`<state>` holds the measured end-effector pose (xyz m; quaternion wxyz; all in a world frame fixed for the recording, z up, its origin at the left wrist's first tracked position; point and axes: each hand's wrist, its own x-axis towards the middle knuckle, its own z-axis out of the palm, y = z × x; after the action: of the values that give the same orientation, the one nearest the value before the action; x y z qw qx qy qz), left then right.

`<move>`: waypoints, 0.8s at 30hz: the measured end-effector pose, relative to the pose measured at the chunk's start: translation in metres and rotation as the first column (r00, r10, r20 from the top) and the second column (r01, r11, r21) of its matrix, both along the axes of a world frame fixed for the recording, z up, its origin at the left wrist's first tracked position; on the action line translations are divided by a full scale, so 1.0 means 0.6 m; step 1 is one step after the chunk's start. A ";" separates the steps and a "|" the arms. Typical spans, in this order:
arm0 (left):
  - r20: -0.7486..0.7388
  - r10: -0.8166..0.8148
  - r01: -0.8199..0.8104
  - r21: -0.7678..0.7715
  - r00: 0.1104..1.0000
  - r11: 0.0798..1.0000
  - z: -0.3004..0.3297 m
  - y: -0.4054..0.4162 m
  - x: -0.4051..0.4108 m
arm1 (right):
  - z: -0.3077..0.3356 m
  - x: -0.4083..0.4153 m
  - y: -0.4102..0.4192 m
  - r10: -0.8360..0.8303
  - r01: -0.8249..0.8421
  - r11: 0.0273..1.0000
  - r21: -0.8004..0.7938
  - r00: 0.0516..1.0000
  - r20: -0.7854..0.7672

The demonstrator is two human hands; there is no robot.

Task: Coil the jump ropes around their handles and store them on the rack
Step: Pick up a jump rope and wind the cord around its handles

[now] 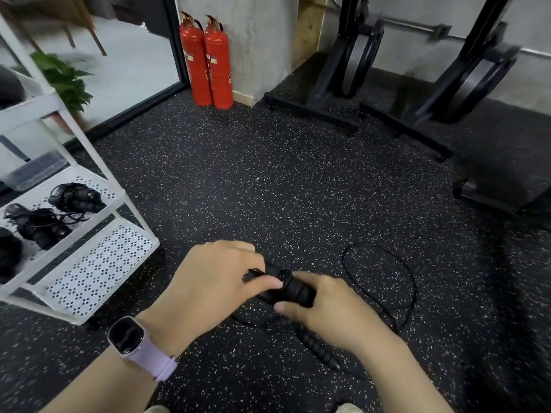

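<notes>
Both hands meet low in the middle of the view on a black ribbed jump rope handle (pixel 293 289). My left hand (pixel 208 287), with a lilac watch on its wrist, pinches the handle's upper end. My right hand (pixel 328 311) grips the handle's lower part. Its thin black rope (pixel 384 281) lies in a loose loop on the floor to the right. A second ribbed handle (pixel 320 351) lies on the floor under my right wrist. On the white rack (pixel 98 257) at the left, coiled jump ropes (pixel 74 198) rest on the middle shelf.
Speckled black rubber floor (pixel 238 189) stretches ahead. Two red fire extinguishers (pixel 207 61) stand against the far wall. Black weight-plate stands (pixel 417 93) fill the back right. A potted plant (pixel 64 79) shows behind the rack.
</notes>
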<state>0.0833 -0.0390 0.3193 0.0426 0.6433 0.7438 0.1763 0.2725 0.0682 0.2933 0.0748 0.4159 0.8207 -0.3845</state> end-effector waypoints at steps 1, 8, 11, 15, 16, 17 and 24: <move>0.013 -0.006 0.007 -0.027 1.000 1.000 -0.002 0.000 0.000 | 0.001 -0.001 -0.003 0.052 -0.052 0.999 -0.007 0.998 0.024; 0.364 -0.050 0.128 -0.194 0.930 0.973 -0.013 0.007 0.000 | 0.016 -0.008 -0.021 0.253 -0.242 0.947 -0.210 0.967 0.028; 0.623 -0.005 0.183 -0.223 0.783 0.958 -0.014 0.012 -0.007 | 0.023 -0.009 -0.030 0.267 -0.318 0.876 -0.363 0.946 -0.186; 0.832 0.050 0.364 -0.295 0.552 0.884 -0.016 0.019 -0.014 | 0.037 -0.008 -0.034 0.191 -0.386 0.776 -0.499 0.898 -0.397; 0.878 0.057 0.392 -0.269 0.475 0.880 -0.019 0.020 -0.010 | 0.039 -0.006 -0.032 0.162 -0.399 0.754 -0.521 0.883 -0.441; 0.914 0.079 0.387 -0.246 0.398 0.889 -0.021 0.023 -0.004 | 0.043 -0.004 -0.029 0.127 -0.407 0.736 -0.541 0.868 -0.481; 0.873 0.223 0.170 -0.322 0.434 0.931 -0.047 0.026 0.002 | 0.036 0.007 -0.011 -0.090 -0.372 0.721 -0.584 0.786 -0.611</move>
<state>0.0844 -0.0234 0.2914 0.5467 0.4182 0.6349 0.3509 0.2770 0.0614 0.3149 -0.0120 0.1472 0.6330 -0.7599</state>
